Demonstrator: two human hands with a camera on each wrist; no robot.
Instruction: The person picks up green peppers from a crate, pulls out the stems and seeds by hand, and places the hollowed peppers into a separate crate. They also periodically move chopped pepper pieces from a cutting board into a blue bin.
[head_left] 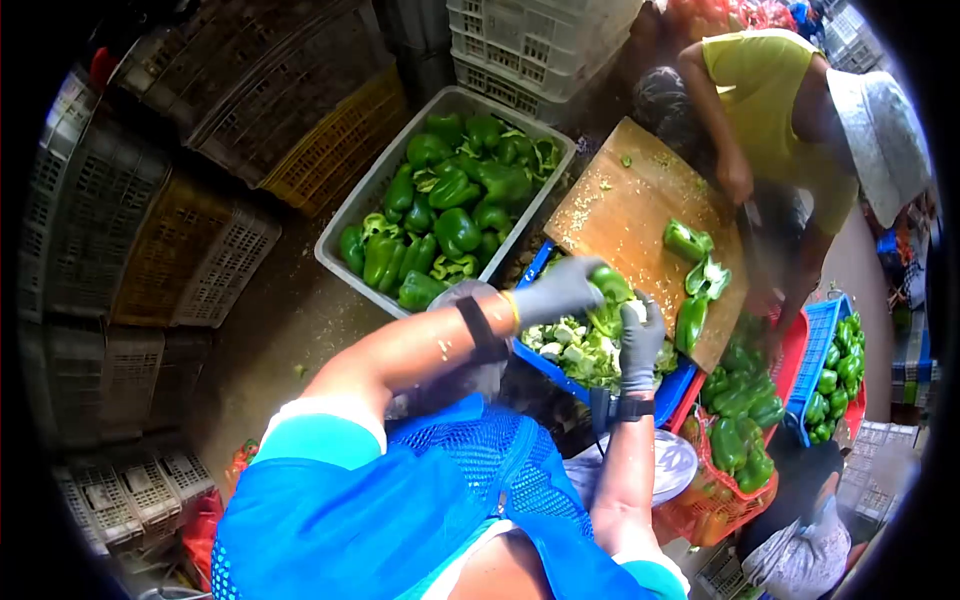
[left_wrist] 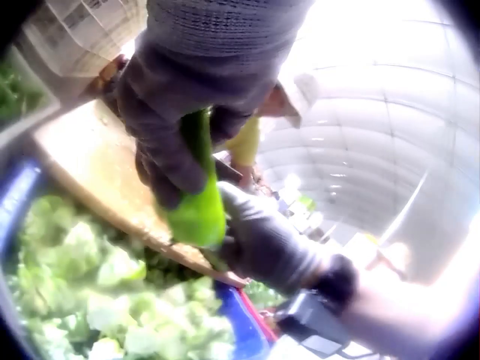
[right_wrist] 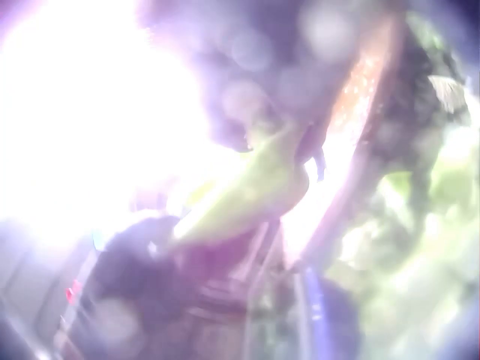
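My gloved left hand [head_left: 560, 295] grips a green bell pepper [head_left: 608, 287] with curled fingers. My gloved right hand [head_left: 642, 342] is at the pepper's other end, its fingers curled against it, with a pale piece showing beside them. In the left wrist view the pepper [left_wrist: 199, 214] hangs below the left hand [left_wrist: 195, 97], and the right hand [left_wrist: 270, 244] meets it from the side. Glare blurs the right wrist view, where the pepper [right_wrist: 255, 184] lies between the hands. Below is a blue crate [head_left: 537, 362] of pale green cores and trimmings [head_left: 575, 350].
A wooden board [head_left: 610, 205] with cut peppers [head_left: 690, 250] lies beyond the crate. Left of it stands a grey crate [head_left: 335, 225] of whole peppers. Another person [head_left: 765, 110] works across the board, near a red crate [head_left: 792, 350]. Stacked crates [head_left: 140, 230] line the left side.
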